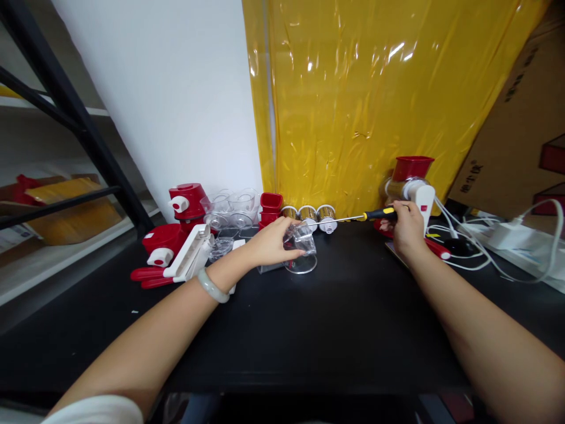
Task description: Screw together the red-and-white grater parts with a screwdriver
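Note:
My left hand [274, 240] is closed around a clear plastic part [305, 240], holding it just above the black table [353, 306]. In my right hand [408, 225] is a screwdriver [375, 214] with a black and yellow handle. Its long metal shaft points left and its tip meets the clear part; whether it sits in a screw is too small to tell. Under the left hand lies a clear round piece [302, 266]. Behind the hand stand a red hopper [271, 203] and several metal grater drums [308, 213].
Red and white grinder bodies [188, 197] and white arms with red handles [188, 256] lie at the left, beside clear cups [242, 203]. An assembled grater [414, 182] stands at the right near white cables [481, 253]. A yellow plastic curtain [375, 106] hangs behind.

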Demonstrator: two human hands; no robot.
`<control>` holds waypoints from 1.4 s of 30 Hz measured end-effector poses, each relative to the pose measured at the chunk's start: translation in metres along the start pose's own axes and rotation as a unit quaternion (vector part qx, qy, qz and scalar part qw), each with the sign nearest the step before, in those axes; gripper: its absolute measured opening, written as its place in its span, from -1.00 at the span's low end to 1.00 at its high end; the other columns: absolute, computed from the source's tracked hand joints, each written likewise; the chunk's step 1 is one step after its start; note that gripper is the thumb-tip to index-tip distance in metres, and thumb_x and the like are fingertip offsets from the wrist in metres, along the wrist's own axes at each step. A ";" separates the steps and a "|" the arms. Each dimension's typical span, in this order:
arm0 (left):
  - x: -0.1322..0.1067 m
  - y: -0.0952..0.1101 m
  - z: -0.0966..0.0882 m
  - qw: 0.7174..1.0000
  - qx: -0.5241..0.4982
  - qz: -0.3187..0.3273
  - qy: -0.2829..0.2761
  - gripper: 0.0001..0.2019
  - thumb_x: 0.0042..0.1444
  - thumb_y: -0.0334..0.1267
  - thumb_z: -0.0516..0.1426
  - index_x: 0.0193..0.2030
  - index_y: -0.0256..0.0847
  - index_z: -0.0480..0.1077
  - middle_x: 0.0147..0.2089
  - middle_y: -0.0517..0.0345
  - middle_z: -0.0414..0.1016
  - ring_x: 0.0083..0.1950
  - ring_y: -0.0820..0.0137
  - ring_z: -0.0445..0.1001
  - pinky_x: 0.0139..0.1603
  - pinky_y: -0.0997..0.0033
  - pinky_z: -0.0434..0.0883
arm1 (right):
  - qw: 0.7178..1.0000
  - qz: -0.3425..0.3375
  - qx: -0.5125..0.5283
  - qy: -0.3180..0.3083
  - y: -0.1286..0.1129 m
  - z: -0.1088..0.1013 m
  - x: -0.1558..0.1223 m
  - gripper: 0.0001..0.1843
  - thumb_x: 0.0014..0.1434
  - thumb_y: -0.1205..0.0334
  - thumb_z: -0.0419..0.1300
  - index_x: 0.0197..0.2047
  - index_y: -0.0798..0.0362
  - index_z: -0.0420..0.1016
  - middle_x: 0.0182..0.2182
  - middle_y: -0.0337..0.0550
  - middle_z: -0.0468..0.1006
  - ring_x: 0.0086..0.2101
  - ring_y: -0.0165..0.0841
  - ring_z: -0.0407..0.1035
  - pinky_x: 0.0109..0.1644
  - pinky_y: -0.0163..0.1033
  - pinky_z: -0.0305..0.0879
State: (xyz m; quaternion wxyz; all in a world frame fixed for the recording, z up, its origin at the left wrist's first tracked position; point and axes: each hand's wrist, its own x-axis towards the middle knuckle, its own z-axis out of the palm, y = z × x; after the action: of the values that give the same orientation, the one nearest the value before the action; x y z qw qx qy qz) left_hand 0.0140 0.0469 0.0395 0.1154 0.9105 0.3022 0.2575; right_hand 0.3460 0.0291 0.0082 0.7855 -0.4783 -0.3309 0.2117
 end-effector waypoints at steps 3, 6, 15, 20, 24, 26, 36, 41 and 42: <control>0.000 -0.001 0.000 1.000 0.002 0.001 0.001 -0.37 -0.01 -0.01 0.31 0.18 -0.17 0.31 0.09 -0.09 0.45 0.09 0.10 0.49 0.11 0.05 0.44 | 1.000 -0.010 -0.002 -0.002 -0.001 0.000 -0.001 -0.71 0.06 -0.02 0.31 -0.33 -0.05 0.32 -0.59 -0.35 0.43 -0.73 -0.46 0.26 -0.76 -0.35 0.22; 0.000 -0.001 0.000 1.000 0.004 0.000 -0.002 -0.37 -0.01 0.00 0.31 0.18 -0.18 0.31 0.10 -0.08 0.45 0.09 0.10 0.48 0.11 0.06 0.43 | 1.000 -0.022 -0.015 -0.008 -0.001 0.000 -0.002 -0.62 0.04 -0.10 0.33 -0.34 -0.03 0.32 -0.61 -0.38 0.41 -0.74 -0.49 0.23 -0.77 -0.38 0.17; 0.000 -0.001 0.000 1.000 0.008 0.000 -0.007 -0.36 0.01 -0.01 0.30 0.20 -0.19 0.29 0.12 -0.11 0.44 0.13 0.09 0.47 0.14 0.06 0.42 | 0.998 -0.037 -0.042 -0.007 -0.002 0.000 -0.004 -0.62 0.11 -0.15 0.27 -0.37 -0.03 0.30 -0.69 -0.40 0.31 -0.76 -0.48 0.18 -0.76 -0.38 0.13; 0.000 -0.002 0.001 1.000 0.007 0.002 -0.005 -0.37 0.00 -0.01 0.30 0.19 -0.19 0.29 0.12 -0.11 0.45 0.11 0.10 0.48 0.13 0.06 0.43 | 1.000 -0.007 0.013 -0.018 0.003 -0.003 0.003 -0.71 0.15 -0.08 0.15 -0.35 -0.02 0.33 -0.54 -0.31 0.45 -0.69 -0.43 0.33 -0.71 -0.32 0.25; 0.000 -0.001 0.000 1.000 0.007 0.000 -0.003 -0.37 0.01 0.00 0.30 0.19 -0.18 0.30 0.11 -0.09 0.44 0.11 0.10 0.48 0.12 0.06 0.43 | 0.999 0.008 0.041 -0.033 0.003 -0.004 0.004 -0.84 0.12 0.12 0.09 -0.30 0.00 0.39 -0.49 -0.26 0.48 -0.66 -0.40 0.38 -0.67 -0.28 0.31; 0.000 -0.001 0.000 1.000 0.006 0.000 -0.005 -0.37 0.01 -0.01 0.30 0.19 -0.19 0.30 0.11 -0.09 0.44 0.10 0.10 0.48 0.12 0.06 0.43 | 0.999 0.012 0.037 -0.024 0.001 -0.003 0.003 -0.87 0.09 0.18 0.08 -0.32 0.00 0.40 -0.48 -0.25 0.49 -0.66 -0.39 0.37 -0.68 -0.28 0.30; 0.000 -0.002 0.000 1.000 0.011 0.005 -0.006 -0.36 0.02 0.00 0.29 0.19 -0.20 0.29 0.12 -0.12 0.44 0.11 0.10 0.47 0.14 0.05 0.42 | 1.000 -0.010 0.004 -0.005 0.001 -0.001 0.001 -0.79 0.12 0.03 0.24 -0.35 -0.03 0.37 -0.56 -0.31 0.46 -0.72 -0.45 0.30 -0.74 -0.34 0.23; 0.000 -0.001 0.000 1.000 0.007 0.002 -0.007 -0.36 0.00 -0.02 0.30 0.19 -0.22 0.29 0.12 -0.11 0.44 0.11 0.11 0.48 0.13 0.08 0.42 | 1.000 -0.028 -0.013 -0.004 0.003 -0.002 0.002 -0.64 0.09 -0.11 0.29 -0.35 0.00 0.35 -0.59 -0.33 0.44 -0.74 -0.49 0.25 -0.79 -0.40 0.13; 0.000 -0.001 0.000 1.000 0.008 0.002 -0.008 -0.36 0.00 -0.02 0.30 0.19 -0.22 0.29 0.12 -0.11 0.44 0.11 0.11 0.48 0.13 0.08 0.42 | 0.999 -0.030 -0.015 -0.002 0.003 -0.002 0.002 -0.62 0.09 -0.12 0.29 -0.35 0.01 0.35 -0.59 -0.32 0.44 -0.75 -0.50 0.24 -0.80 -0.40 0.10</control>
State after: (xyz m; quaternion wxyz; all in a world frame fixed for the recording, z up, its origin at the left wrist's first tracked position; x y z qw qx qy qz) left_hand 0.0137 0.0475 0.0393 0.1105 0.9138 0.3018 0.2482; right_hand 0.3486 0.0305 0.0052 0.7834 -0.4795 -0.3503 0.1836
